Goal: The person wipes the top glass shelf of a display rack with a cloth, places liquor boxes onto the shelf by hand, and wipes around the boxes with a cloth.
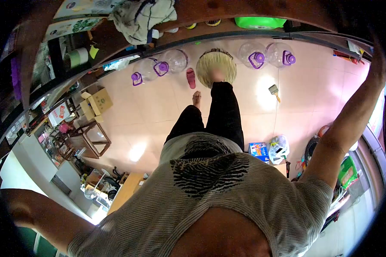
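Observation:
Both of my arms are spread wide, and neither hand shows. My left arm (pixel 43 214) runs out past the lower left edge of the view. My right arm (pixel 351 111) stretches up along the right side, its far end lost in the dark rim near the shelf. Below me, one foot rests on a round straw-coloured stool (pixel 206 68). My other foot (pixel 196 99) is bare on the tiled floor, just below a red slipper (pixel 191 79). A dark wooden shelf (pixel 193 19) curves across the top, with a crumpled checked cloth (pixel 143 19) on it.
Large clear bottles with purple caps (pixel 257 58) stand on both sides of the stool. A brush (pixel 274 90) lies on the floor to the right. At left are an open cardboard box (pixel 99 103) and a wooden stool frame (pixel 92 139). A green object (pixel 260 22) sits on the shelf.

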`<state>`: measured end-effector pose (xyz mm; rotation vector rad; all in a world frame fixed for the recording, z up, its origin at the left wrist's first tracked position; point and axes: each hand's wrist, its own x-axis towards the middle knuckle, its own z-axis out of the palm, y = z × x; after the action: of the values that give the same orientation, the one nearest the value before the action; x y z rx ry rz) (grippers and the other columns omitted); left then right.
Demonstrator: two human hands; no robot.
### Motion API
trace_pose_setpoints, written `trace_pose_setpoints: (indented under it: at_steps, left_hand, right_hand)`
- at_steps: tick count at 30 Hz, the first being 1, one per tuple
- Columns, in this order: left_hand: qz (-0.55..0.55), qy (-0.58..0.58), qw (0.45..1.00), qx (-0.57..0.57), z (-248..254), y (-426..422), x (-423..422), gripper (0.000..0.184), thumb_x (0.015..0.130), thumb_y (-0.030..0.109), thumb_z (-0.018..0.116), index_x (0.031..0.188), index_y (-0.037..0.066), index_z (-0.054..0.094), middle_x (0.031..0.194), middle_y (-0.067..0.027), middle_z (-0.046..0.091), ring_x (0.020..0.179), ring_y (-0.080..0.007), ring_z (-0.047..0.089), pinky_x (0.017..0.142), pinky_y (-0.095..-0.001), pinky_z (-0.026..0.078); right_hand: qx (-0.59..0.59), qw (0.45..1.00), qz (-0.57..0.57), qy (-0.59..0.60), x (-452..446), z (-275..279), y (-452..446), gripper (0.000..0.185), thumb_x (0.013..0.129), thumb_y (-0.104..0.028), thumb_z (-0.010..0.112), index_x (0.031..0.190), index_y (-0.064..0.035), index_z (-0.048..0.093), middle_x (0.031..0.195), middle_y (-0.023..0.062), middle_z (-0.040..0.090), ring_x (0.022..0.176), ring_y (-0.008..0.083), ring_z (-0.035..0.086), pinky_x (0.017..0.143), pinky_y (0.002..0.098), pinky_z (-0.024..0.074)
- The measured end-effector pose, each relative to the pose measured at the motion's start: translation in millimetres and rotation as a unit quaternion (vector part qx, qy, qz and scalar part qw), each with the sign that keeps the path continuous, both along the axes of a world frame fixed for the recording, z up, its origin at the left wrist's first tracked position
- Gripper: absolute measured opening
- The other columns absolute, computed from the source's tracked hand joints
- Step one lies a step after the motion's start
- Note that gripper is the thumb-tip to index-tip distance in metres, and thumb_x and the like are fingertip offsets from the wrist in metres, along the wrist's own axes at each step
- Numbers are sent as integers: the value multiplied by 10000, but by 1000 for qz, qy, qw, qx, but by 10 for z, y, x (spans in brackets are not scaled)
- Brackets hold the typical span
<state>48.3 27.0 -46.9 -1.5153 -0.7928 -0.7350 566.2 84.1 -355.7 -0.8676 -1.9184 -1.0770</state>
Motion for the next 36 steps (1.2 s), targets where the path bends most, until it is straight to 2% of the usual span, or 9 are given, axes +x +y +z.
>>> trace_pose_setpoints:
  at_steps: [10, 19, 25, 27, 30, 32, 33, 34, 36]
  left_hand:
    - [45, 73, 986, -141, -1222, -1039, -400, 412, 796, 237, 707, 1086, 13, 519, 1020, -99, 497, 923, -254, 459, 802, -377, 356]
    - [137, 47, 939, -311, -3231, -3094, -1324, 431, 823, 216, 670, 1158, 3, 501, 1151, -145, 501, 1036, -313, 470, 907, -406, 340]
    - [265, -135, 821, -487, -4670, -4327, -2798, 447, 841, 203, 645, 1206, -3, 490, 1238, -176, 504, 1112, -353, 477, 977, -426, 330]
    - [263, -253, 764, -532, -5157, -4670, -3227, 379, 855, 182, 624, 1161, -5, 500, 1116, -187, 545, 1060, -357, 503, 882, -431, 418]
    - [218, -277, 710, -609, -5939, -4997, -3543, 320, 826, 155, 637, 1091, 6, 537, 1088, -198, 562, 990, -383, 536, 848, -438, 431]
    - [217, -144, 676, -689, -6316, -5123, -3475, 300, 810, 170, 645, 1064, 28, 570, 1023, -184, 597, 927, -358, 570, 796, -417, 449]
    - [182, -205, 613, -741, -6411, -5175, -3287, 289, 815, 199, 639, 1046, 36, 584, 965, -167, 620, 903, -332, 587, 784, -415, 454]
    - [159, -185, 623, -743, -6559, -5295, -3149, 283, 822, 221, 633, 1037, 41, 595, 961, -165, 628, 886, -331, 594, 769, -420, 458]
    - [155, -245, 533, -795, -6641, -5379, -2795, 288, 833, 224, 622, 1050, 37, 596, 959, -177, 635, 849, -346, 616, 755, -428, 487]
  right_hand:
    - [-219, 975, -44, 13, -143, -1203, -979, 317, 879, -273, 568, 1084, -33, 601, 980, 92, 616, 839, 208, 565, 728, 341, 469]
    - [-360, 921, -65, -132, -488, -2908, -1725, 294, 876, -183, 567, 1124, -28, 587, 1055, 116, 611, 931, 224, 569, 794, 339, 464]
    - [-392, 896, -54, -201, -653, -2602, -1985, 294, 874, -124, 567, 1151, -25, 578, 1106, 132, 607, 993, 235, 571, 838, 337, 461]
    - [-405, 887, -26, -219, -810, -2445, -2035, 298, 873, -104, 567, 1160, -24, 574, 1123, 137, 606, 1013, 239, 572, 853, 336, 460]
    - [-470, 856, -29, -211, -1204, -2188, -2399, 305, 872, -75, 566, 1173, -22, 570, 1148, 146, 605, 1044, 244, 573, 875, 336, 458]
    - [-536, 822, -107, -160, -1715, -1966, -2877, 315, 881, -98, 580, 1191, -43, 574, 1209, 138, 583, 1068, 227, 569, 893, 322, 459]
    - [-574, 809, -98, -84, -1882, -1804, -3018, 317, 885, -105, 579, 1196, -46, 575, 1222, 130, 578, 1082, 227, 564, 902, 318, 455]
    - [-607, 789, -89, -6, -1956, -1666, -3133, 319, 889, -112, 579, 1202, -50, 575, 1235, 123, 574, 1096, 227, 559, 912, 313, 451]
    - [-563, 812, -149, -30, -1854, -1280, -3275, 312, 896, -120, 575, 1204, -72, 589, 1230, 82, 589, 1115, 172, 550, 934, 294, 435]
